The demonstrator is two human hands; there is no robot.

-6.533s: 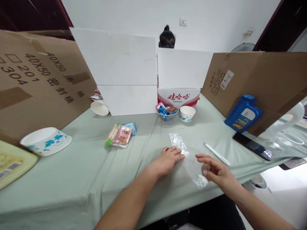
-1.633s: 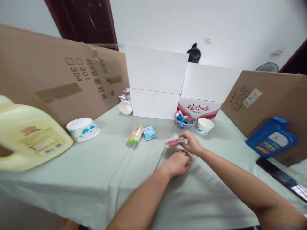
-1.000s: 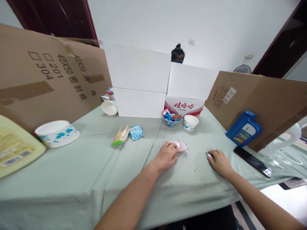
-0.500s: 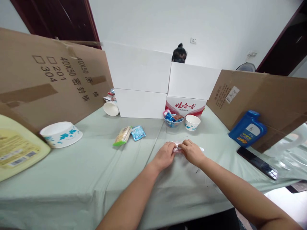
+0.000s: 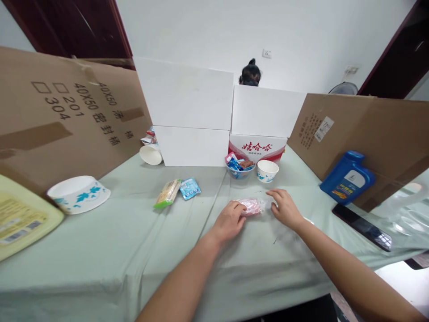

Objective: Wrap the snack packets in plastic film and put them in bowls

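On the cloth in front of me lies a small pink packet in clear plastic wrap [image 5: 252, 206]. My left hand [image 5: 230, 219] grips its left end, fingers bent round it. Just past the packet's right end is my right hand [image 5: 285, 209], open, with thumb and forefinger apart and nothing held. A white thing [image 5: 309, 221] shows in part behind the right wrist. Farther back stand a bowl of small colourful packets [image 5: 240, 172] and a white paper cup with blue leaves [image 5: 267, 171].
Left of the hands lie a green-ended snack packet [image 5: 167, 193] and a blue sachet [image 5: 190, 188]. At right are a phone [image 5: 362, 227] and a blue bottle [image 5: 348, 179]; a paper bowl [image 5: 80, 197] rests at left. Cardboard [image 5: 77, 112] and white panels [image 5: 191, 145] surround the table; a person's head [image 5: 250, 74] shows behind.
My right hand has let go of the packet and moved right, its fingers parting. More of the pink packet shows now. My left hand stays at its left end.
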